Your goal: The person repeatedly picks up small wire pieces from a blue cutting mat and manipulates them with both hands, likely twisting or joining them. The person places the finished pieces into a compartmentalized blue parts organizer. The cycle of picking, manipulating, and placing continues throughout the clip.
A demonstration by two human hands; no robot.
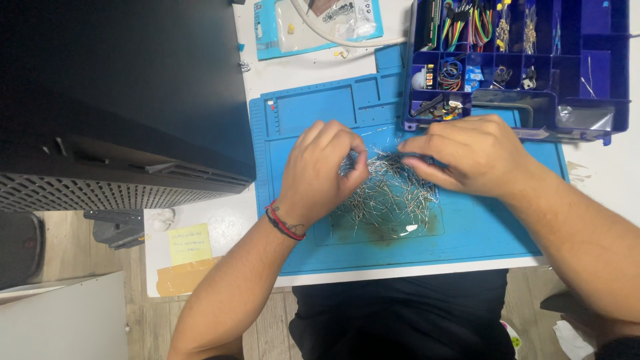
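Both forearms reach up from six o'clock. The left hand (323, 170) curls palm-down, fingertips pinched into a pile of thin metal wire leads (390, 193) at the centre of the blue work mat (480, 233). The right hand (467, 155), fingers closed, grips a dark slim tool (419, 159) over the pile. At one o'clock sits a purple compartment organizer (587, 73).

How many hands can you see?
2. The left hand pinches into the pile of thin wire pieces on the blue mat; the right hand, beside it, holds a dark tool. No others show.
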